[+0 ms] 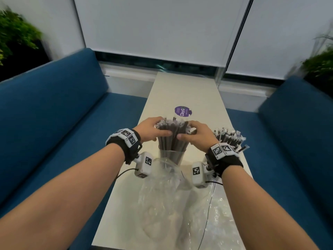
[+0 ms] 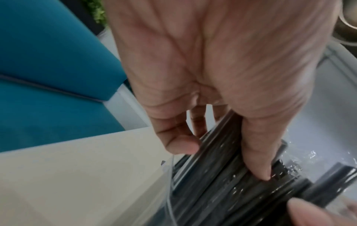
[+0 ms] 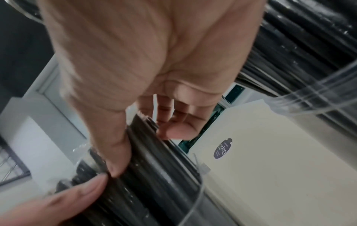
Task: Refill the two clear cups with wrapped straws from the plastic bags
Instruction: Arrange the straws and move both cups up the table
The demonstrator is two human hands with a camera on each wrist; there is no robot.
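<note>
Nearest on the pale table (image 1: pixel 180 91), crumpled clear bags (image 1: pixel 167 195) lie flat between a person's forearms. Just beyond them stands a clear cup (image 1: pixel 172 156) packed with dark wrapped straws (image 1: pixel 173 134) that fan out above its rim. Both hands clasp this bundle from opposite sides: the left hand (image 1: pixel 150 129) curls round its left flank, thumb pressed across the near face and fingers reaching behind the tops; the right hand (image 1: pixel 197 133) mirrors it, thumb on the near face, fingers wrapped round the right side. The two thumb tips nearly meet at the front, as the right wrist view shows. To the right, partly hidden behind the right wrist, a second cupful of straws (image 1: pixel 228 137) stands close by. Farther along the table sits a round purple sticker (image 1: pixel 182 111), with blue benches (image 1: pixel 45 114) flanking either side.
</note>
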